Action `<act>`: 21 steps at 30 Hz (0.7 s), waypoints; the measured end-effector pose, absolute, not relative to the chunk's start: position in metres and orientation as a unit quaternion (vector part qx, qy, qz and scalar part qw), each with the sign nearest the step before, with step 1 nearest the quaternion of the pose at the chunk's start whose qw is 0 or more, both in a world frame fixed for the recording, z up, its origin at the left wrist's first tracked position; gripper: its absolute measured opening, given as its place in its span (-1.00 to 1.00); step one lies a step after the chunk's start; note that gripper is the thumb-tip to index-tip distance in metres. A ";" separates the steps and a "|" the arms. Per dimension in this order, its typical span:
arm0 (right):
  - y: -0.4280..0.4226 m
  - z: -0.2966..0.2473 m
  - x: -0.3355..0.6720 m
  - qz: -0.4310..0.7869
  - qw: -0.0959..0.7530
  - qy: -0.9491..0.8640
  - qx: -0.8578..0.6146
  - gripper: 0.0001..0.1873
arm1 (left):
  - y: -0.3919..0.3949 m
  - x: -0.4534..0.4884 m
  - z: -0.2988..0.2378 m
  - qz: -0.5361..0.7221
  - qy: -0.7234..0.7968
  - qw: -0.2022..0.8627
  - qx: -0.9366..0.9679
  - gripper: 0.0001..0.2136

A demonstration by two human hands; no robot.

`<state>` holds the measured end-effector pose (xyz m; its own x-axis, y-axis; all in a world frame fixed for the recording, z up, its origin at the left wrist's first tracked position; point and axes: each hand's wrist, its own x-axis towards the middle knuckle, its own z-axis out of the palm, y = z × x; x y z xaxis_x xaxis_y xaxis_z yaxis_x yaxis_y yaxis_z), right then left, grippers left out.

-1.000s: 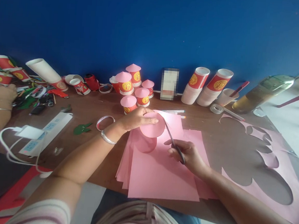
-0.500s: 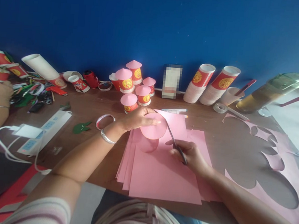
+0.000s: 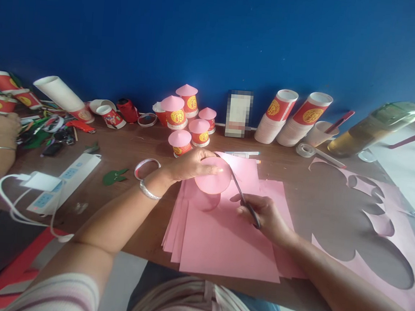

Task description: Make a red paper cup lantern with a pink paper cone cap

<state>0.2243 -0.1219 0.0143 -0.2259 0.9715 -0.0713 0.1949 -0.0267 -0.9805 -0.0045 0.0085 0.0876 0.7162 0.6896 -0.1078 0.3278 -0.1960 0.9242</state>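
Between the thumb and fingers of my left hand (image 3: 194, 165) is a pink paper circle (image 3: 212, 181), held tilted above the table. My right hand (image 3: 260, 216) grips a pair of dark scissors (image 3: 245, 201), its blades at the circle's right edge. A pink piece of paper (image 3: 244, 170) extends behind the blades, and I cannot tell whether it still joins the circle. Beneath both hands lies a stack of pink paper sheets (image 3: 229, 248). Just beyond my left hand stand several red paper cups with pink cone tops (image 3: 180, 141).
Two stacks of paper cups (image 3: 273, 122), a tape roll (image 3: 305, 150) and a bottle (image 3: 369, 127) stand at the back right. Pink offcuts (image 3: 398, 237) lie right. At left are a power strip (image 3: 67, 183), a white paper ring (image 3: 147, 169) and another person's hand (image 3: 1, 125).
My hands, the scissors and the pink circle hold almost the same position. The view has shifted very slightly, and the things at the left appear a little further right.
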 end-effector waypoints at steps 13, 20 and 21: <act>-0.122 0.015 0.224 0.507 0.375 -0.586 -0.508 -0.39 | 0.007 -0.005 0.089 0.181 0.326 0.542 0.753 -0.69; -0.123 0.015 0.223 0.518 0.372 -0.583 -0.504 -0.42 | 0.006 -0.005 0.091 0.176 0.334 0.533 0.757 -0.68; -0.123 0.014 0.224 0.521 0.371 -0.581 -0.503 -0.42 | 0.007 -0.005 0.090 0.173 0.332 0.532 0.760 -0.68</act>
<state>0.2235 -0.1229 0.0144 -0.2187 0.9714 -0.0921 0.1972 -0.0484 -0.9792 -0.0050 0.0067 0.0900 0.7192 0.6889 -0.0905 0.3208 -0.2137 0.9227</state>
